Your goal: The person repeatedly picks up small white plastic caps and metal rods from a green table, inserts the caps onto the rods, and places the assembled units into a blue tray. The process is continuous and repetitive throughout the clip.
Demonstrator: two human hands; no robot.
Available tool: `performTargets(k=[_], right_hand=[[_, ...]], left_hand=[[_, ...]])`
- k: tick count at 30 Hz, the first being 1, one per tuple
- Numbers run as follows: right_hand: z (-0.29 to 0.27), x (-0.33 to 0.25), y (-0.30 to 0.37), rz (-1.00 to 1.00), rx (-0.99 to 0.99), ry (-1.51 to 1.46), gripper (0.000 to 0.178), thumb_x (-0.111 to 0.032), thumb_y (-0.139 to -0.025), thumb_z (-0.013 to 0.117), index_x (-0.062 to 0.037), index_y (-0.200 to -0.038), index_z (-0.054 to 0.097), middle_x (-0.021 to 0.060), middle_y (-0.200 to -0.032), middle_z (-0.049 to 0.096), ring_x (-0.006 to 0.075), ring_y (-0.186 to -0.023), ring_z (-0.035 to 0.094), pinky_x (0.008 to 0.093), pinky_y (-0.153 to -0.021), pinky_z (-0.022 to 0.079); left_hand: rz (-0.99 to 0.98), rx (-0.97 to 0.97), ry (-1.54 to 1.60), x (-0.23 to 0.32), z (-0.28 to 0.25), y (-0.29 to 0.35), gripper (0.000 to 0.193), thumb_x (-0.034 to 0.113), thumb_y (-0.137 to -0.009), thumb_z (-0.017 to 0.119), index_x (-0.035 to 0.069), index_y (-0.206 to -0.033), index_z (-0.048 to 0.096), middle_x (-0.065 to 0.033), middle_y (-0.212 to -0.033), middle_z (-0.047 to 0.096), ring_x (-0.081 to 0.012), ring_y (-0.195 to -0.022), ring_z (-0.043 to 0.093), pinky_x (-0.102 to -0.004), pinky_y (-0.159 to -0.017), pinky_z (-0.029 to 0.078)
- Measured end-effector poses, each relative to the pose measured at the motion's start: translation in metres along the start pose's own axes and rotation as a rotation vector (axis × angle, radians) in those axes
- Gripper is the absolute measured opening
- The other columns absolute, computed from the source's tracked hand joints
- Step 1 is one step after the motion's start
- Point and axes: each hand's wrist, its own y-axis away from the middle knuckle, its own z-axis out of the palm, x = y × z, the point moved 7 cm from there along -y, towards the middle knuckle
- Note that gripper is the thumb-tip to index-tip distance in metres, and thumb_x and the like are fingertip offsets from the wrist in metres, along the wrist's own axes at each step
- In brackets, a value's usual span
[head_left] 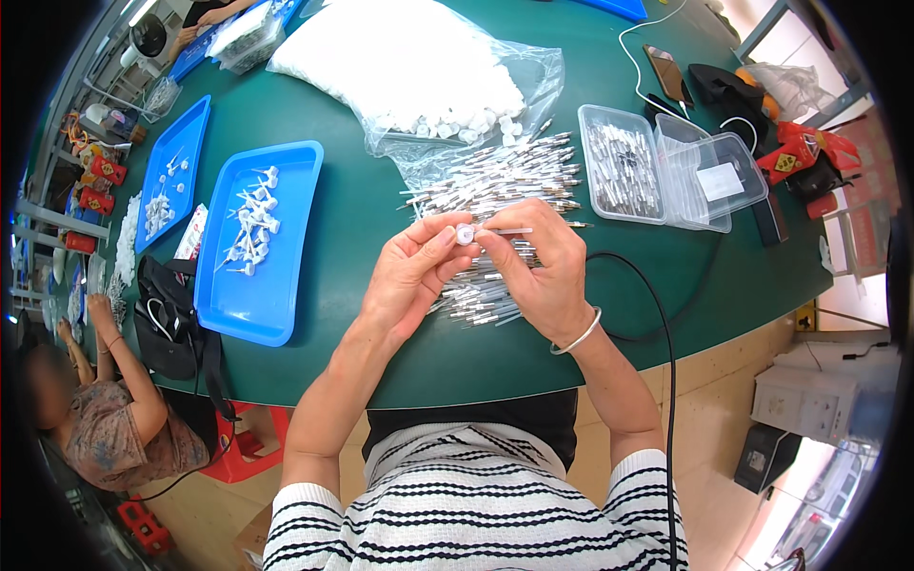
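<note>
Over the near part of the green table, my two hands meet. Between the thumb and fingers of my left hand (416, 266) is a small round white plastic cap (465, 234). My right hand (543, 262) pinches a thin white rod (514, 231), its inner end up against the cap. Whether the rod sits inside the cap I cannot tell. Right behind and under my hands lies a heap of similar thin white and metal-tipped rods (505, 181). Beyond it, a large clear bag (400, 67) spills white caps toward the heap.
Left of my hands stands a blue tray (271, 328) holding capped rods; another blue tray (202, 119) is farther left. On the right are a clear plastic box (590, 119) of rods, its lid, and a phone (668, 74). A black cable (657, 295) crosses the table edge. Another person sits at left.
</note>
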Motion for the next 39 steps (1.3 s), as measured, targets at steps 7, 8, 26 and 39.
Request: performTargets(k=[7, 8, 26, 39], right_hand=[[-0.0003, 0.0024, 0.0009, 0.011, 0.018, -0.003, 0.012, -0.009, -0.079, 0.074, -0.0047, -0.084, 0.063, 0.0063, -0.076, 0.061, 0.0194, -0.064, 0.058, 0.03, -0.057, 0.047], [-0.0003, 0.0021, 0.0008, 0.007, 0.021, -0.001, 0.012, -0.009, -0.079, 0.074, -0.0047, -0.084, 0.063, 0.0062, -0.076, 0.061, 0.0193, -0.064, 0.058, 0.03, -0.056, 0.047], [-0.0007, -0.0007, -0.0024, 0.013, -0.048, -0.003, 0.01, -0.008, -0.079, 0.072, -0.005, -0.086, 0.066, 0.0067, -0.079, 0.064, 0.0241, -0.072, 0.06, 0.0345, -0.062, 0.047], [-0.0008, 0.0019, -0.0013, 0.035, -0.077, 0.038, 0.009, -0.007, -0.079, 0.071, -0.0052, -0.085, 0.065, 0.0072, -0.078, 0.063, 0.0251, -0.073, 0.06, 0.035, -0.064, 0.048]], left_hand=[[-0.022, 0.008, 0.019, -0.0001, 0.001, 0.0005, 0.025, 0.01, -0.094, 0.058, -0.003, -0.116, 0.06, -0.0115, -0.098, 0.066, -0.0165, -0.09, 0.067, -0.0222, -0.078, 0.057], [-0.024, 0.011, 0.021, -0.0003, 0.0011, 0.0004, 0.025, 0.009, -0.094, 0.058, -0.003, -0.116, 0.059, -0.0113, -0.098, 0.066, -0.0158, -0.089, 0.067, -0.0215, -0.077, 0.058], [-0.048, -0.003, 0.01, -0.0018, -0.0021, -0.0006, 0.028, 0.011, -0.094, 0.059, -0.005, -0.118, 0.059, -0.0132, -0.099, 0.067, -0.0175, -0.088, 0.069, -0.0223, -0.078, 0.058], [-0.031, 0.008, -0.03, -0.0004, -0.0024, -0.0006, 0.028, 0.011, -0.094, 0.059, -0.005, -0.117, 0.06, -0.0131, -0.098, 0.067, -0.0177, -0.087, 0.069, -0.0223, -0.078, 0.058]])
